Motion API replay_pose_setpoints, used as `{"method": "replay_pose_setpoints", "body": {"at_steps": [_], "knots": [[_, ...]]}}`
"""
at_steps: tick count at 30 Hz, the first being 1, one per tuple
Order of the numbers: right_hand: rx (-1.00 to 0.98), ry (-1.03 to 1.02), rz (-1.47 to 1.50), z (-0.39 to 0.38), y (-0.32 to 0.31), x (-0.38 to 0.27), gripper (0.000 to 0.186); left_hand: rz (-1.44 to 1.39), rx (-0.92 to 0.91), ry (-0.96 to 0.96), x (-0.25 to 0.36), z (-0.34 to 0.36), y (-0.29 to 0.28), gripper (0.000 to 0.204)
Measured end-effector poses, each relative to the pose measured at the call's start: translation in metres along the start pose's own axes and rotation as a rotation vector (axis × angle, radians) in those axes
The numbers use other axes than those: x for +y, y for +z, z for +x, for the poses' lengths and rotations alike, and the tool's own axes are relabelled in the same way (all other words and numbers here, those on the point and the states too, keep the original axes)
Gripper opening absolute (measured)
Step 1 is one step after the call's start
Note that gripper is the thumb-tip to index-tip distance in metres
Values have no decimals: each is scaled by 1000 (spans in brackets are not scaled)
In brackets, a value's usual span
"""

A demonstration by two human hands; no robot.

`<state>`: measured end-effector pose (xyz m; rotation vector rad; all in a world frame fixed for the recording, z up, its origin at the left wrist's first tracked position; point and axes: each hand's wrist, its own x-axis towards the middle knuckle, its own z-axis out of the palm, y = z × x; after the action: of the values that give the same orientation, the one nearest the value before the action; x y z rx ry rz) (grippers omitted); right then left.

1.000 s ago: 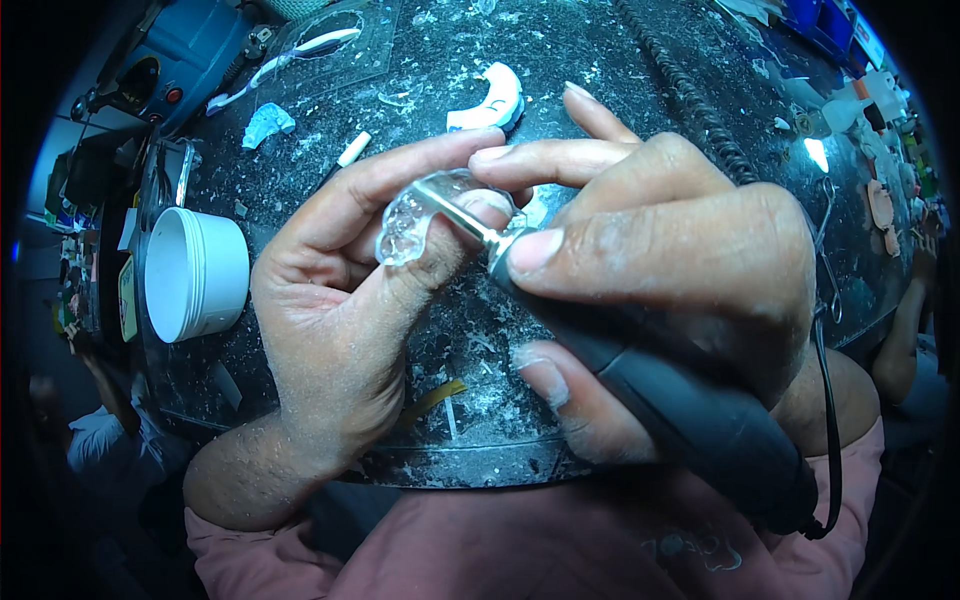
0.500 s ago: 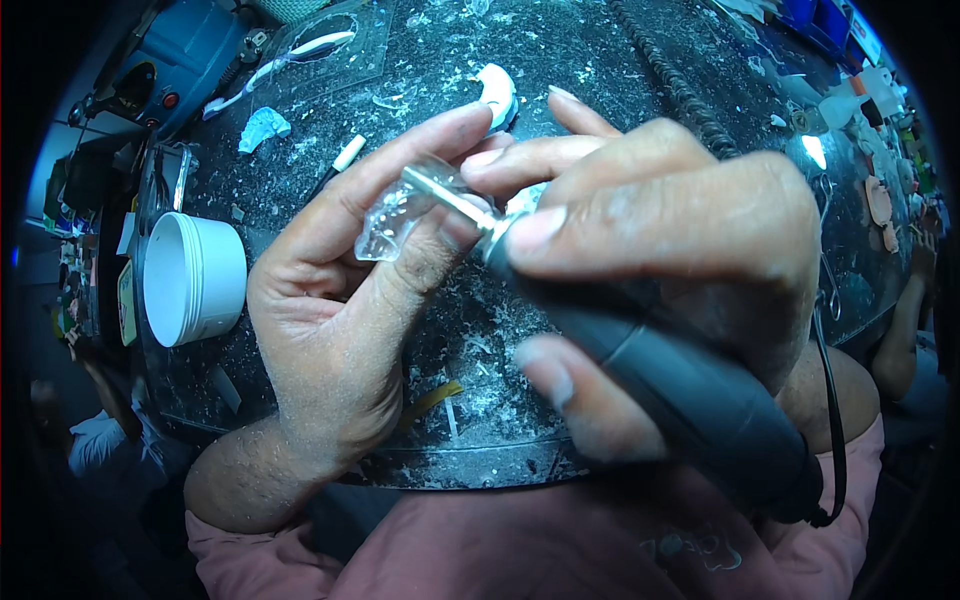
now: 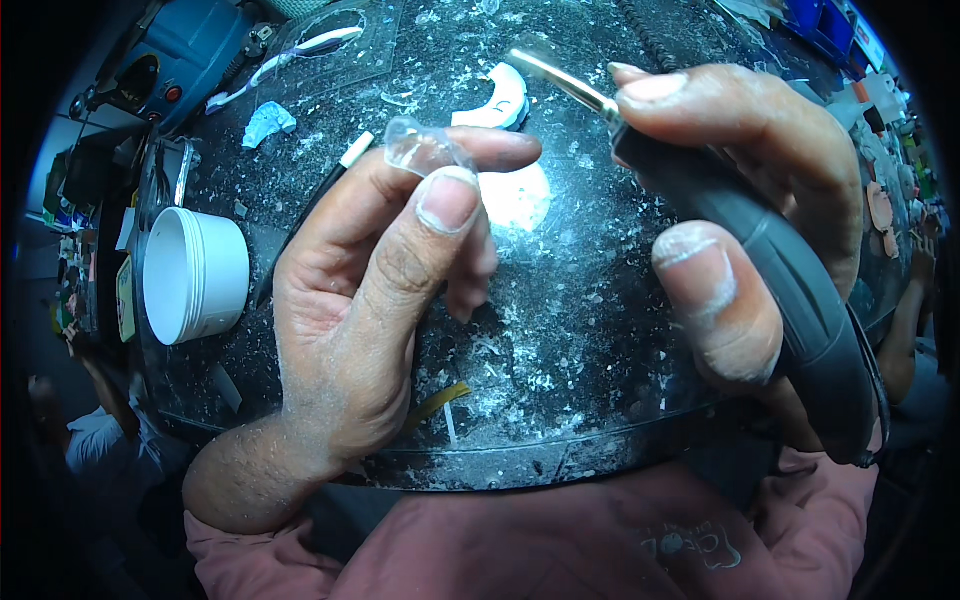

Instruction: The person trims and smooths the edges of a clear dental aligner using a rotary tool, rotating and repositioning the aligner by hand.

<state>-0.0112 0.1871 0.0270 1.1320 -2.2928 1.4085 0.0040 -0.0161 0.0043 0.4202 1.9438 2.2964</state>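
Note:
My left hand (image 3: 350, 290) pinches a small clear plastic dental shell (image 3: 422, 150) between thumb and index finger, holding it above the dark table. In my right hand (image 3: 790, 140) is a black rotary handpiece (image 3: 775, 255). My fingers wrap its body, with the thumb underneath. From its nose sticks a thin metal shank (image 3: 570, 80), pointing up and left, apart from the shell; its tip is blurred. Pale dust covers my thumbs. Beyond my left fingers lies a white curved plaster arch (image 3: 505, 98). A brightly lit white patch beside those fingers is too washed out to identify.
A white tub (image 3: 220, 280) stands left of my left hand. Near it lie a black pen with a white end (image 3: 356, 150), a bluish plaster fragment (image 3: 268, 124) and a white-and-purple brush (image 3: 300, 55). A yellow strip (image 3: 437, 403) rests near the dusty table's (image 3: 560, 400) front edge.
My right hand has drawn the handpiece away from the shell, up and to the right. My left hand has turned, lifting the shell slightly, with its fingers now pointing right.

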Motion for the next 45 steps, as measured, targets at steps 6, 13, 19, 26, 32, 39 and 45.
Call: {"method": "replay_pose_setpoints", "body": {"at_steps": [6, 13, 19, 26, 32, 39, 45], "knots": [[15, -130, 116, 9, 16, -4, 39, -52, -42, -172, 5, -9, -4, 37], [61, -340, 49, 9, 28, 6, 34, -13, -41, -196, 7, -10, 1, 45], [9, -310, 70, 7, 20, 6, 35, 23, -78, -142, 3, -9, -1, 49], [8, -316, 69, 7, 20, 5, 35, 75, -81, -144, 3, -10, -2, 57], [128, -252, 89, -3, 29, 5, 33, 62, -24, -132, 3, -11, 0, 55], [260, -354, 148, -8, 27, 20, 36, 65, -47, -105, 2, -8, 0, 49], [190, 129, 993, -24, 25, 19, 62, 87, -19, 11, 0, -3, 2, 43]]}}
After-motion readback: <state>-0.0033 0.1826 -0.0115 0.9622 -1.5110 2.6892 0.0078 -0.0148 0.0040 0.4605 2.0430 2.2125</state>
